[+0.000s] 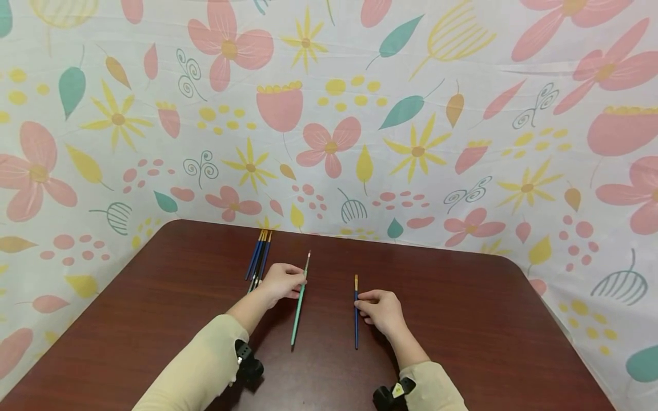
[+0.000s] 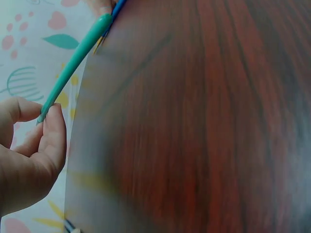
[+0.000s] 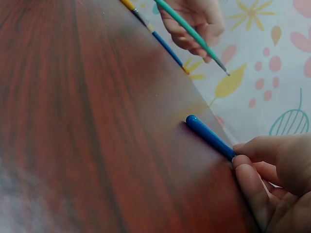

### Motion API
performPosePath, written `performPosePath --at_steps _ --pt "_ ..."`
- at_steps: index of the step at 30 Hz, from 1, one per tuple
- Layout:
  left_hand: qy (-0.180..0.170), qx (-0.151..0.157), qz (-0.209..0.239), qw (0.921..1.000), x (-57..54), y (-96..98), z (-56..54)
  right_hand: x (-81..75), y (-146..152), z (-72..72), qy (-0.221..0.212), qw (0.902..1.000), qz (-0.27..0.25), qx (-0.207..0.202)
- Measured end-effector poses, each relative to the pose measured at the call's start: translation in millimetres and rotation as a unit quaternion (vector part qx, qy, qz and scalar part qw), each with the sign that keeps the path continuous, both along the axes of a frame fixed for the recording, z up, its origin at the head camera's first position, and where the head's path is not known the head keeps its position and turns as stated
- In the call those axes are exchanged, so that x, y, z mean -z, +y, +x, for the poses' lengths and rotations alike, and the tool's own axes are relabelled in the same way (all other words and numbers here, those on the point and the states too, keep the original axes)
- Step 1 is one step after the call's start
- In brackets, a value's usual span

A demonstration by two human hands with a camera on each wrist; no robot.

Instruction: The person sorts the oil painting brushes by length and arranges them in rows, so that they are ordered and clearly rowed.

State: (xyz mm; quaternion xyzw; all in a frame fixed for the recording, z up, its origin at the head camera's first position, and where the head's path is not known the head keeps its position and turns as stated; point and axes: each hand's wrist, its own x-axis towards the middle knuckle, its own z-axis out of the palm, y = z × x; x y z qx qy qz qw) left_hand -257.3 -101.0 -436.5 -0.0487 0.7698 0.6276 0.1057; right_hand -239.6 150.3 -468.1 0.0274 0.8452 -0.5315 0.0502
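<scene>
My left hand [image 1: 281, 282] pinches a green paintbrush [image 1: 296, 319] between thumb and fingertips, its pale tip pointing toward the back. In the left wrist view the green handle [image 2: 73, 65] slants up above the table, its shadow lying on the wood. On the right, a blue paintbrush [image 1: 356, 330] is pinched by my right hand [image 1: 384, 311], bristles toward the back. The rounded end of the blue handle [image 3: 206, 135] sits close over the tabletop in the right wrist view.
Several more paintbrushes [image 1: 260, 257] lie side by side at the back left of the dark brown table [image 1: 442, 342], partly hidden behind my left hand. A flower-patterned cloth [image 1: 329, 171] hangs right behind the table's back edge.
</scene>
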Motion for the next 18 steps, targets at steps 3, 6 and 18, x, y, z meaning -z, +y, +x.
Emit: performPosePath --at_steps 3,6,18 --pt "0.0 -0.002 -0.008 1.0 -2.9 -9.6 1.1 -0.3 0.0 -0.1 0.001 1.0 -0.001 0.001" --pt "-0.003 -0.002 -0.013 0.9999 -4.8 -19.9 1.5 0.0 0.0 -0.4 -0.001 1.0 -0.003 0.001" --pt "-0.009 -0.025 -0.028 0.9993 -7.4 -56.8 5.0 -0.8 0.2 -0.5 0.001 1.0 -0.003 -0.001"
